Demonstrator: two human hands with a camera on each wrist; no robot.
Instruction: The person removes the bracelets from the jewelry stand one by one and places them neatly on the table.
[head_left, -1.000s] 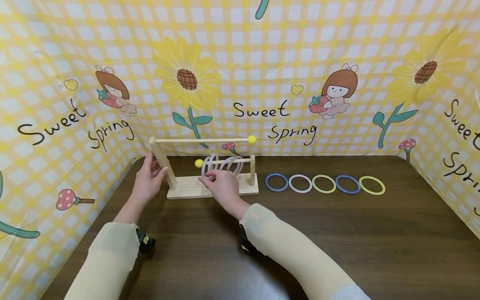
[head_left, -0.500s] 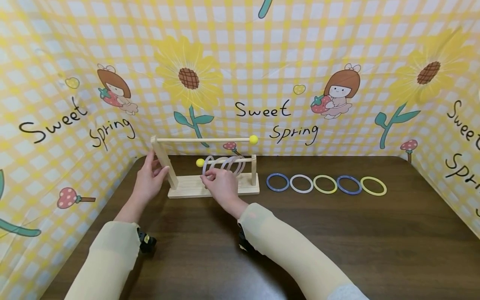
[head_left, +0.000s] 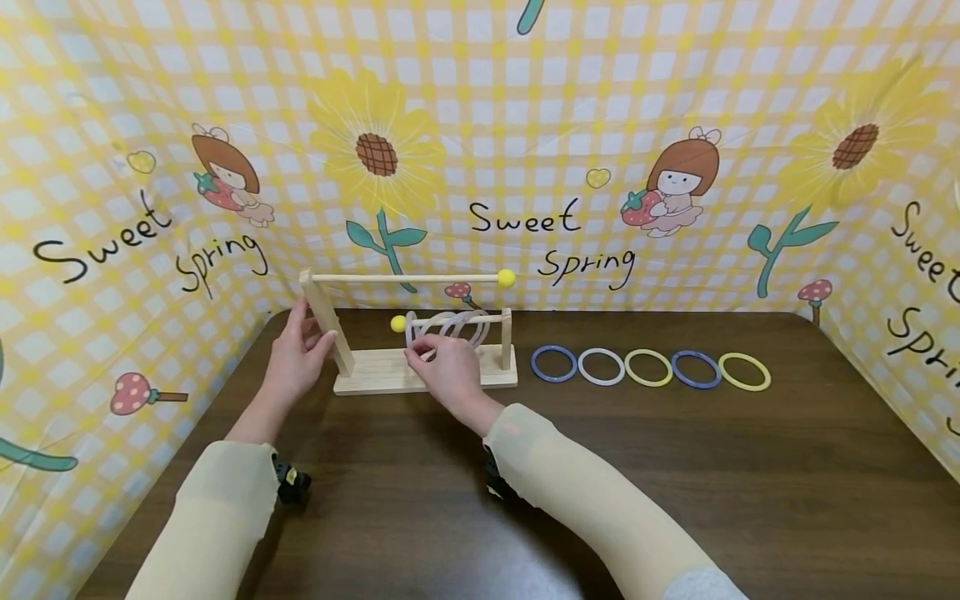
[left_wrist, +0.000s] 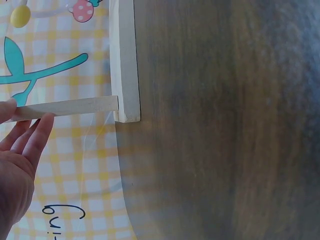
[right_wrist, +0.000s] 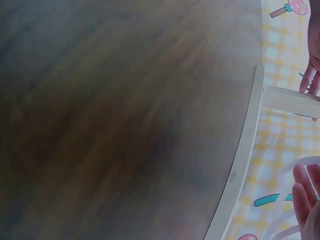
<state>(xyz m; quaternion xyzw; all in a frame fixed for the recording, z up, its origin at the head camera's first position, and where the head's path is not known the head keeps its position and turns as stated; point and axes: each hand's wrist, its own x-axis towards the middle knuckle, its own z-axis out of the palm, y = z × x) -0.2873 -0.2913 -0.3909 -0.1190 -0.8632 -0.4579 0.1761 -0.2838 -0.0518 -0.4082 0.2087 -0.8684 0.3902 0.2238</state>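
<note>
Though upright — pale ring partly behind right hand

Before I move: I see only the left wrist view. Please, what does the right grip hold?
Observer: The right grip pinches a pale ring near the yellow ball of the lower rod.
Operator: Thank you. Besides the wooden stand, what lies on the table?
Observer: Five rings lie in a row, to the right of the stand.
Operator: And is there any ring on the upper rod?
Observer: No, I see none on it.
</note>
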